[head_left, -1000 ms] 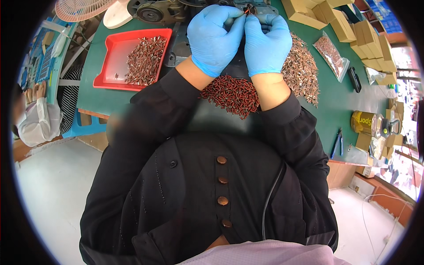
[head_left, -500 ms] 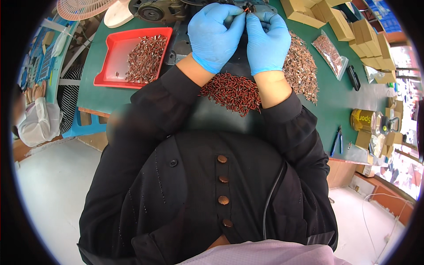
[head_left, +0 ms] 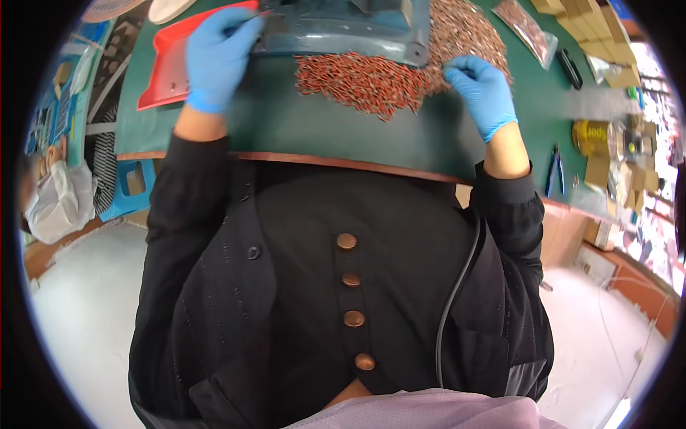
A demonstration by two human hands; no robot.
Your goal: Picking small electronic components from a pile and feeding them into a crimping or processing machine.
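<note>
The left hand (head_left: 218, 57), in a blue glove, is curled with its fingers pinched on a thin dark wire-like piece near the left edge of a grey-blue metal fixture (head_left: 343, 32); what exactly the pinched piece is, is too small to tell. The hand lies over the near corner of a red tray (head_left: 161, 68), which rests on the green counter (head_left: 321, 136) and tilts away to the left.

The right hand (head_left: 482, 89), also in a blue glove, is well apart from the left, on the other side of the fixture. Its fingers bend down and its fingertips touch the right edge of a heap of small reddish-brown parts (head_left: 371, 82). Whether it grips one of them cannot be told. This heap spreads on the counter just in front of the fixture, between the two hands, and runs on behind the right hand into a larger brownish pile (head_left: 464, 28).

Further right on the counter lie a clear bag of similar parts (head_left: 525, 28), a dark flat tool (head_left: 569, 68), cardboard boxes (head_left: 582, 21), a yellow roll (head_left: 593, 136) and a pair of pliers with blue handles (head_left: 554, 168). The counter's near edge is a wooden strip (head_left: 343, 163). Below it the person's black buttoned garment fills the middle of the view. At far left stand a blue stool (head_left: 132, 187) and a white bag (head_left: 61, 204) on the pale floor.
</note>
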